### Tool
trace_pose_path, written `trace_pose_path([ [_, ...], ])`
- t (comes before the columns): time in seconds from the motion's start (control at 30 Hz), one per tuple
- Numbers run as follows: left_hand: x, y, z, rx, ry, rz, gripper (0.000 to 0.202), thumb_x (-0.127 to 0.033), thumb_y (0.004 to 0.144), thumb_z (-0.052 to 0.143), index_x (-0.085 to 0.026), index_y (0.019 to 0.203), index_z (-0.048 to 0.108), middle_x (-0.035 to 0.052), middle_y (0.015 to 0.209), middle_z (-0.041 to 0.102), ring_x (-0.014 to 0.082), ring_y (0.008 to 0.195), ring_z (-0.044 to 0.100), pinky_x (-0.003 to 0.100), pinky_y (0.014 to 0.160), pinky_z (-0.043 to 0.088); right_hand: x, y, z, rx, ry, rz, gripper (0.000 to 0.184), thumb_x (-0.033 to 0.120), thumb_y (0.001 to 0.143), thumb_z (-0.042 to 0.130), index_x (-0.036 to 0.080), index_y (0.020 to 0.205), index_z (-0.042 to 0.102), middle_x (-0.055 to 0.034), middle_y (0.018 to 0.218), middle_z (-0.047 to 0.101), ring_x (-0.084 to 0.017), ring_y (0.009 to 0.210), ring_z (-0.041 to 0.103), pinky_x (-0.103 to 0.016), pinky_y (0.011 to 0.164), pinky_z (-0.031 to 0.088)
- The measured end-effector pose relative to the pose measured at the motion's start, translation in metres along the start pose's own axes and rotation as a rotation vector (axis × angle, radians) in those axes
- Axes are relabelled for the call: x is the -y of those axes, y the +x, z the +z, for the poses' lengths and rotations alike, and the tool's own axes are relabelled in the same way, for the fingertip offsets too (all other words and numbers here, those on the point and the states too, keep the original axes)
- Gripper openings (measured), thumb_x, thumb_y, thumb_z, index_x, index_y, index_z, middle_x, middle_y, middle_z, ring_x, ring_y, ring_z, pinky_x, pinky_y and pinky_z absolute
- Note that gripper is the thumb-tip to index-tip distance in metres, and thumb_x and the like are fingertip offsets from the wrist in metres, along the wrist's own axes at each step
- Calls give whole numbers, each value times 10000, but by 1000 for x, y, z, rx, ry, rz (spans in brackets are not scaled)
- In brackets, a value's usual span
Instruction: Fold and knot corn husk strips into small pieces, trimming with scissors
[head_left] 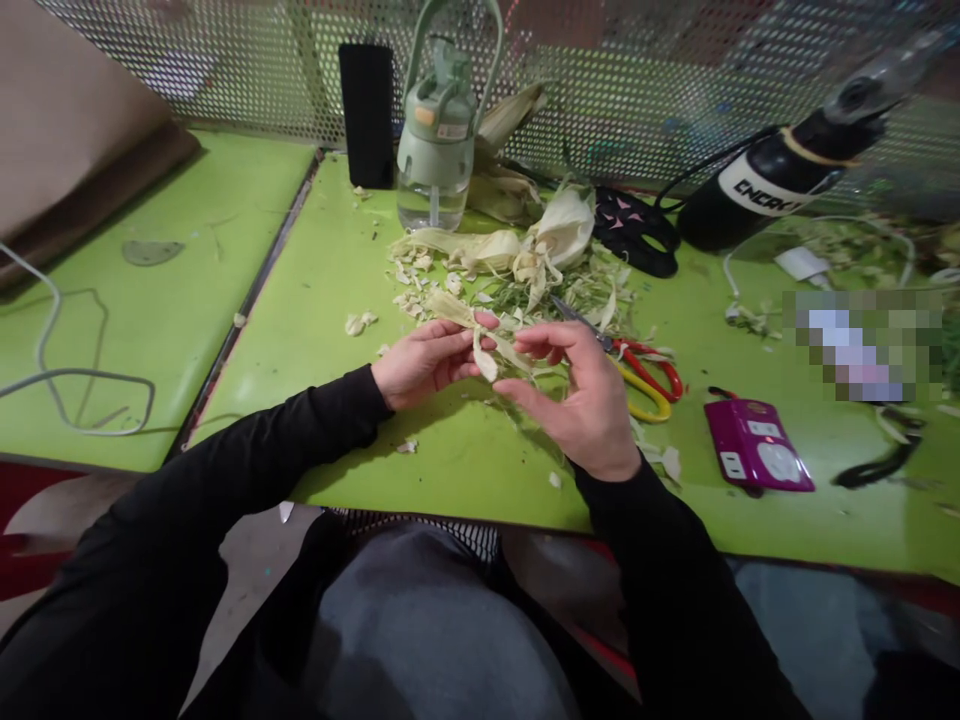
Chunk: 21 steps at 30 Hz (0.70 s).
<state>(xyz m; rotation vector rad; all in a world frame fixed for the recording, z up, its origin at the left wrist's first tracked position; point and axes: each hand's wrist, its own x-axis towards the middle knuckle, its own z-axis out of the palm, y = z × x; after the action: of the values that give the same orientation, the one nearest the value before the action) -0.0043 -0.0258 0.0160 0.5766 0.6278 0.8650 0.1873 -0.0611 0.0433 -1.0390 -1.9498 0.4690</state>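
Note:
My left hand (435,362) pinches a pale corn husk (484,358) whose strips are folded or twisted together; one strip hangs down in front of the fingers. Close on its right, my right hand (581,400) has its thumb and curled fingers apart, with a gap between them facing the husk. Whether its fingertips touch a thin strip, I cannot make out. Behind both hands lies a heap of husk scraps (517,295) with larger husks (562,232) on top. Scissors (646,378) with red and yellow handles lie just beyond my right hand, blades partly among the scraps.
At the back stand a green water bottle (436,140), a black phone (366,115) and a black bottle (757,195). A purple socket box (757,445) sits at right, a white cable (56,300) at left. Perforated mesh (255,70) rises behind the green table (277,330).

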Motion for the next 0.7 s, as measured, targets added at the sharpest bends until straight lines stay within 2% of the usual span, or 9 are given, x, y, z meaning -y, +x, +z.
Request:
trace_pose_path([
  [0.1,-1,1,-3,46,-10,-6,141,-101,931,568,-143,992,688,23,798,712,66,657,649,166,623,508,-1,0,1,-135,36,-19,98,331,943,633,256,1004,652,-25,934,675,-176,815,609,-349,725,513],
  [0.17,0,0,-3,77,16,16,110,-117,902,623,-148,984,689,20,810,715,71,673,649,173,635,505,1,1,2,-205,-16,-65,49,285,949,620,253,950,657,-21,902,677,-172,802,608,-337,702,505],
  [0.23,2,-2,-3,111,83,72,98,-144,871,683,-156,968,686,8,816,709,69,672,638,179,650,509,3,1,3,-204,-86,-114,20,266,925,655,254,940,661,-21,896,686,-175,804,618,-336,695,507],
  [0.33,5,-4,-1,147,168,169,126,-191,848,731,-166,959,677,-6,847,700,55,649,605,184,647,505,6,0,5,-163,-161,-146,92,284,888,708,261,967,667,-24,904,704,-187,799,634,-346,678,518],
  [0.47,9,-2,-2,114,141,187,189,-213,847,724,-173,1016,648,6,881,701,81,729,649,213,708,533,3,1,2,-198,-212,-120,79,232,921,647,266,991,662,-24,901,696,-186,786,627,-355,681,514],
  [0.57,9,-1,-3,61,121,177,181,-186,856,690,-177,1028,637,2,860,690,85,754,658,226,762,546,-1,3,2,-109,-310,-241,218,187,923,623,286,1116,643,-25,949,680,-202,849,625,-369,718,510],
  [0.63,9,-1,-3,58,125,173,182,-187,854,685,-182,1029,637,-6,834,673,82,705,636,225,718,543,-2,3,4,21,-429,-380,286,190,912,649,296,1178,633,-24,957,673,-208,859,616,-370,722,501],
  [0.7,9,-2,-2,75,118,166,200,-216,841,705,-187,1026,635,-9,814,665,86,672,619,220,657,526,-2,1,7,75,-520,-491,257,180,907,662,278,1144,654,-26,946,685,-203,852,610,-360,724,493],
])
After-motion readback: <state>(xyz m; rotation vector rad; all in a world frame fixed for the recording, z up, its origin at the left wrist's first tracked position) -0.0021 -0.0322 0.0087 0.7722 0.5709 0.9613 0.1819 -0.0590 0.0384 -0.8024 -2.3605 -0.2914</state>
